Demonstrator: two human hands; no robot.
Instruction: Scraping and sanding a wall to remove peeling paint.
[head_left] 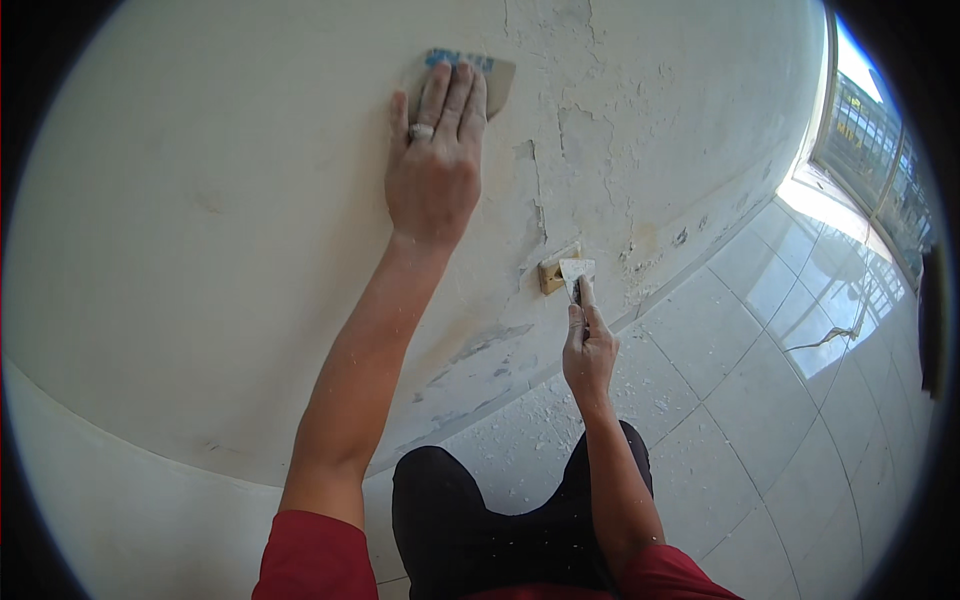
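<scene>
My left hand [437, 165] lies on the painted wall [270, 230], fingers pressed over a thin grey piece of sandpaper [497, 85] with blue print on its back. White dust coats the fingers, and one wears a ring. Lower and to the right, my right hand [590, 355] grips a putty knife [577, 268] by its dark handle. Its pale blade points up and overlaps a yellowed socket box [550, 277] on the wall; whether they touch I cannot tell. Cracked, peeling paint [585, 140] runs down the wall right of my left hand.
Paint flakes and dust litter the tiled floor [740, 440] along the skirting [655, 298]. My knees, in dark trousers [440, 510], are close to the wall. A thin cable or twig [830, 338] lies on the sunlit tiles, near a glazed door or window [865, 130].
</scene>
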